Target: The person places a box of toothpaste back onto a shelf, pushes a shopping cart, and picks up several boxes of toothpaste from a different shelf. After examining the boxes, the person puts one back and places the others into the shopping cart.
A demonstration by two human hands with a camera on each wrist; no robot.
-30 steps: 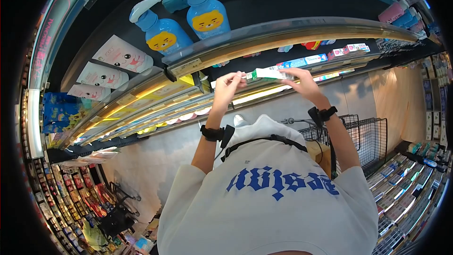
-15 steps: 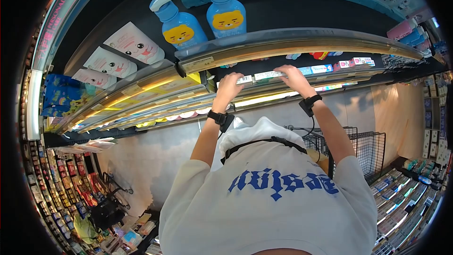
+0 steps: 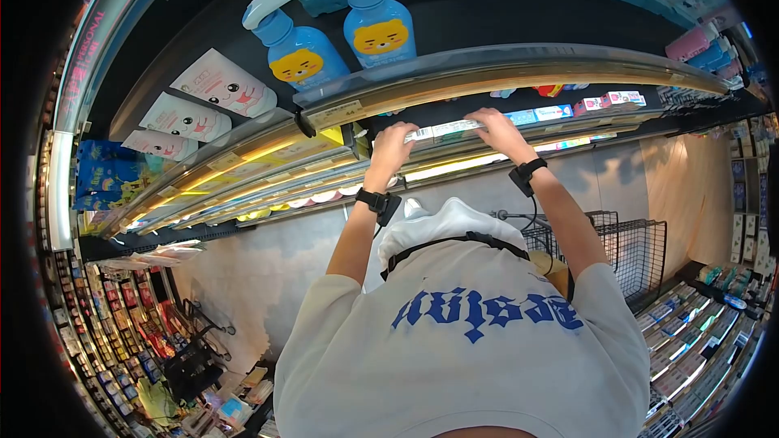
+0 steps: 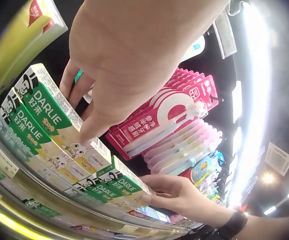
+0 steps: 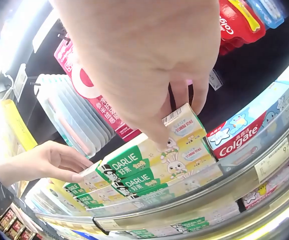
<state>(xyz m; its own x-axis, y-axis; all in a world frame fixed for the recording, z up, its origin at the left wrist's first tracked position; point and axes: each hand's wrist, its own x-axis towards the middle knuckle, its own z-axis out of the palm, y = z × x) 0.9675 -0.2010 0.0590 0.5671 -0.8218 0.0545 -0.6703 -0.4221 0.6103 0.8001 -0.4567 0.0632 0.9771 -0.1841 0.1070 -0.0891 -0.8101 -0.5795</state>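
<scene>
Two neighbouring stacks of green, white and yellow Darlie toothpaste boxes stand on a shelf. My left hand [image 3: 392,148] holds the top toothpaste box [image 4: 47,107] of the left stack near its right end, thumb at the front edge and fingers behind. On the right stack, my right hand [image 3: 501,135] grips the right end of the top toothpaste box [image 5: 149,150]. Its thumb lies on the printed front, with the other fingers behind the box. Both boxes lie flat, in line with the ones beneath them. My palms hide part of the boxes' rear in the wrist views.
Colgate boxes [image 5: 242,135] stand right of the stacks. Pink toothbrush packs [image 4: 159,117] hang behind. A clear ledge [image 3: 519,57] with blue pump bottles [image 3: 379,28] overhangs my hands. A wire cart [image 3: 637,255] stands at my right side.
My right hand has lowered a toothpaste box onto the shelf. My left hand has shifted to the boxes too. Over the last half second both hands have barely moved.
</scene>
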